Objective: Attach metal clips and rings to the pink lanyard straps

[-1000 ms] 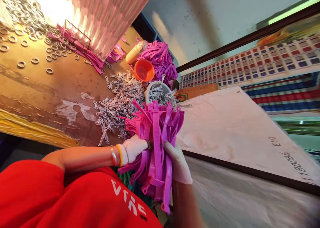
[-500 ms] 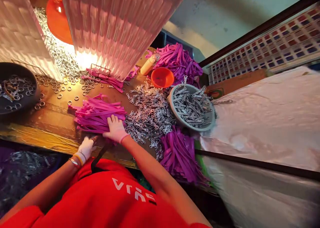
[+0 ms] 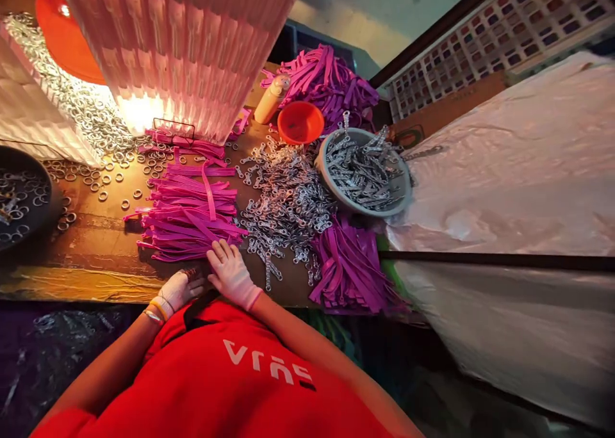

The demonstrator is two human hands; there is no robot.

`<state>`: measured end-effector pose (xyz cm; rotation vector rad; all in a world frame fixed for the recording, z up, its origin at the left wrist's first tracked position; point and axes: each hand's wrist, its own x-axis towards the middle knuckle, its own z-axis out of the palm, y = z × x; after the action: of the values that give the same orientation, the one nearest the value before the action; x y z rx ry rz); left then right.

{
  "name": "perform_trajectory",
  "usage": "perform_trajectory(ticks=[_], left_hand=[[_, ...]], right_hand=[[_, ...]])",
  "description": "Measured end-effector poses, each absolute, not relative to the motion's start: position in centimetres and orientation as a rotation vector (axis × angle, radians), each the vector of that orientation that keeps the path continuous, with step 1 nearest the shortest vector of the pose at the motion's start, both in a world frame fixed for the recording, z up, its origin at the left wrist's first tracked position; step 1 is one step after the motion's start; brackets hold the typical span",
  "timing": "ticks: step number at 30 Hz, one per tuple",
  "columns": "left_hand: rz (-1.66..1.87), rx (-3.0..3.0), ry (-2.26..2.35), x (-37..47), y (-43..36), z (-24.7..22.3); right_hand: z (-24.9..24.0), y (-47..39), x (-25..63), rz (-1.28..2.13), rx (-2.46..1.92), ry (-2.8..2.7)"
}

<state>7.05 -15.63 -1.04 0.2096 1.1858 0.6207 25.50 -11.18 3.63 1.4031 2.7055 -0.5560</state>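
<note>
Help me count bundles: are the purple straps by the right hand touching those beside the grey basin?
Apart: the head view shows metal pieces and bare tabletop between the hand-side straps and the basin-side straps.

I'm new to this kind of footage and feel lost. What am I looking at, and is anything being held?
There's no machine: a person in a red shirt works with a gloved left hand and right hand. The camera is worn on their head, looking forward and down.

On the table lie pink straps, metal rings and a heap of metal links. More links fill a grey bowl, with an orange bowl behind the heap.

The right hand is open, fingertips at the straps' near edge. The left rests nearby; something dark shows at its fingers, but whether it's held is unclear.
</note>
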Motion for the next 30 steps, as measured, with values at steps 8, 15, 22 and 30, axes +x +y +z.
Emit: perform_trajectory(ticks=[8, 15, 22, 30], left_hand=[[0.489, 1.141, 1.491, 10.6, -9.7, 4.4], [0.237, 1.7, 2.002, 14.1, 2.5, 5.6], [-0.137, 1.858, 2.181, 16.9, 4.6, 5.6], [-0.122, 1.89, 2.236, 14.5, 5.1, 10.2]], right_hand=[[2.2, -17.7, 36.4, -0.727, 2.001, 2.261], [0.4, -22.8, 42.3, -0.97, 2.096, 2.071], [1.4, -24.7, 49.5, -0.88, 2.474, 1.863], [5.0, -21.9, 61.2, -0.378, 2.827, 1.679]])
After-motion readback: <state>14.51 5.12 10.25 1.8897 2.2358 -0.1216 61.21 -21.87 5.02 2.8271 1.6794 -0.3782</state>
